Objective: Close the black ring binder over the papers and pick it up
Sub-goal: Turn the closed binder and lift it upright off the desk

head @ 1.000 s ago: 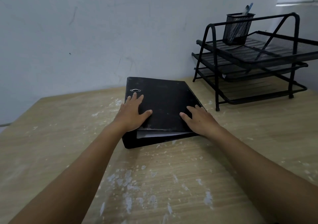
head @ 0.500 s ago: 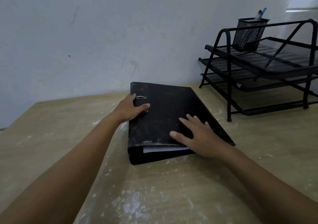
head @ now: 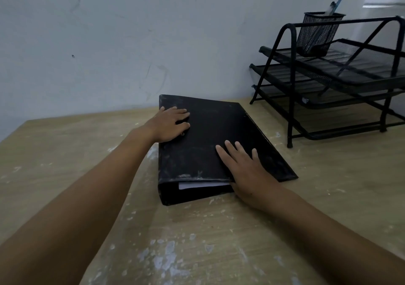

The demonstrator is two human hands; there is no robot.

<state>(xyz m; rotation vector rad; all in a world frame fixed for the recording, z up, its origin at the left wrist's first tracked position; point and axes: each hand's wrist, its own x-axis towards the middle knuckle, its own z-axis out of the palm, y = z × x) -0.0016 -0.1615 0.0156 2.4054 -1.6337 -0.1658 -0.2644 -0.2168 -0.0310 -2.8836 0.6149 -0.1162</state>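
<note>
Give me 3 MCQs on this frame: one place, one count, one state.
1. Where does the mesh pen cup stand?
A. top tier of the tray rack
B. on the binder
C. on the desk

2. How many tiers has the rack?
A. one
B. three
C. five

3. The black ring binder is:
A. wide open
B. held in the air
C. shut, flat on the desk

Key: 1 A, it stands on the uppermost shelf. 2 B, three stacked shelves show. 3 C, the cover lies over the papers, with the left hand and right hand flat on top.
</note>
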